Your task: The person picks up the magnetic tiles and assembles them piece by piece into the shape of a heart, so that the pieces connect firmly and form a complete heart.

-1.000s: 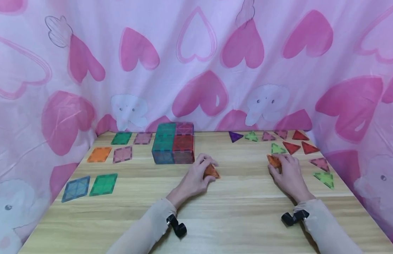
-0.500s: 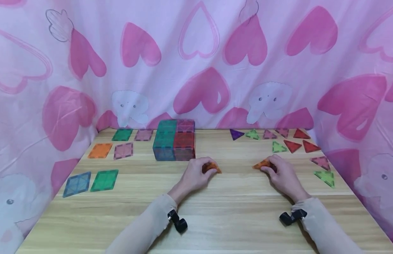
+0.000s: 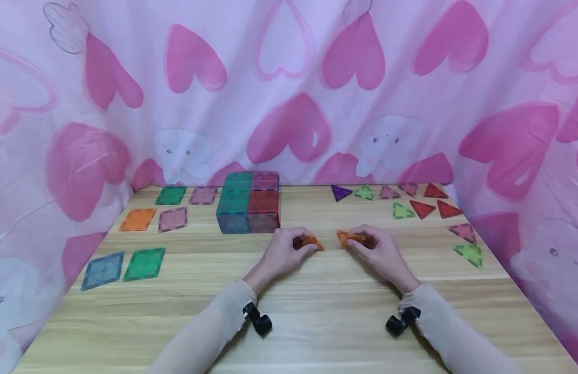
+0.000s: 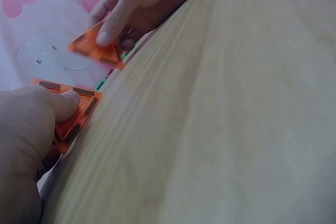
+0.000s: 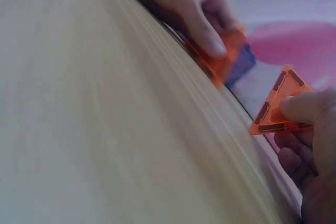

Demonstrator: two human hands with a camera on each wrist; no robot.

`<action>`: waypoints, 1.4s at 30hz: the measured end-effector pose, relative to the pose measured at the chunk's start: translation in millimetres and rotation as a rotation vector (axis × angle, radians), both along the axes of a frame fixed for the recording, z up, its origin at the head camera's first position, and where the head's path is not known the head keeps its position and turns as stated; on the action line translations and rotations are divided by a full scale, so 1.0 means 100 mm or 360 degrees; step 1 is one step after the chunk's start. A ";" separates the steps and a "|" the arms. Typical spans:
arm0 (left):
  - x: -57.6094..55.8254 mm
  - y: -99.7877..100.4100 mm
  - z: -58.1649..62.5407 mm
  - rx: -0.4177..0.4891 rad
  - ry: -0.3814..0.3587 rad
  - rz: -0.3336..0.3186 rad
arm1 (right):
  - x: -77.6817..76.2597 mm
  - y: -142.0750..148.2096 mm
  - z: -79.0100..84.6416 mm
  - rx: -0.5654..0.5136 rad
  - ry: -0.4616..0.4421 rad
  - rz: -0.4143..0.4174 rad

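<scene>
An orange triangular magnetic tile [image 4: 84, 106] is pinched between thumb and fingers of my left hand [image 3: 281, 253], near the middle of the table. My right hand [image 3: 376, 254] pinches a second orange triangular magnetic tile [image 5: 275, 108], tilted, with the thumb across its face. A short gap separates the two tiles in the head view. Just behind my left hand stands a box built of tiles [image 3: 249, 203], green and red on top with bluish sides.
Square and diamond tiles lie flat at the left, among them an orange one [image 3: 137, 220] and a blue one [image 3: 103, 270]. Several triangular tiles, including a purple one [image 3: 341, 192] and a lime one [image 3: 469, 255], lie at back right. A pink curtain [image 3: 289, 104] hangs behind the table [image 3: 307, 322].
My right hand has moved left with its orange tile from beside the loose triangles and is now close to the left hand. The left hand has stayed nearly in place, still holding its tile.
</scene>
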State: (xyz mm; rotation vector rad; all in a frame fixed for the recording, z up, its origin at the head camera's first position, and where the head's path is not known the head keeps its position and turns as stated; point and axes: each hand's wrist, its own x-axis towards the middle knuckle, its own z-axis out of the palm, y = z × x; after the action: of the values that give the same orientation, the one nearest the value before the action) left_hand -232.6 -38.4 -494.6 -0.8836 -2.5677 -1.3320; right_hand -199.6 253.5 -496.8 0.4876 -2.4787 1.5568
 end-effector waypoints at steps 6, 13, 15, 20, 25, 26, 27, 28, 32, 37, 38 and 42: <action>-0.02 0.00 0.01 -0.0029 0.0046 -0.0033 | -0.08 -0.31 -0.02 -0.0079 -0.0048 0.0145; -0.03 0.03 0.01 -0.0050 0.0080 -0.0044 | -0.07 -0.26 0.00 -0.0071 -0.0060 0.0187; -0.02 0.03 0.02 -0.0053 0.0079 -0.0041 | -0.10 -0.19 0.01 -0.0120 -0.0050 0.0173; 0.00 0.02 0.02 -0.0054 0.0093 -0.0035 | -0.22 0.17 0.00 -0.0152 0.0076 -0.0084; 0.02 0.00 0.01 -0.0068 0.0083 -0.0032 | -0.30 0.69 -0.05 0.0249 0.0258 -0.0522; 0.02 -0.01 0.01 -0.0070 0.0079 -0.0032 | -0.30 0.79 -0.06 0.0330 0.0290 -0.0589; 0.03 -0.01 0.01 -0.0072 0.0078 -0.0033 | -0.30 0.87 -0.06 0.0408 0.0319 -0.0644; 0.04 -0.01 0.01 -0.0069 0.0076 -0.0033 | -0.30 0.95 -0.07 0.0473 0.0339 -0.0680; 0.05 -0.01 0.00 -0.0056 0.0092 -0.0043 | -0.31 1.11 -0.08 0.0649 0.0343 -0.0664; 0.03 -0.01 -0.01 -0.0053 0.0088 -0.0048 | -0.32 1.10 -0.08 0.0746 0.0409 -0.0553; 0.03 -0.01 -0.01 -0.0054 0.0084 -0.0046 | -0.32 1.08 -0.08 0.0744 0.0423 -0.0531; 0.02 -0.01 -0.01 -0.0068 0.0082 -0.0039 | -0.32 1.04 -0.07 0.0735 0.0425 -0.0401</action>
State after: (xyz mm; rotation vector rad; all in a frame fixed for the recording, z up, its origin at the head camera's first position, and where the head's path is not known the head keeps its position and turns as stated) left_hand -230.6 -39.5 -495.3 -0.9470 -2.5631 -1.2480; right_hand -231.3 357.0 -504.1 0.3923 -2.5549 0.7693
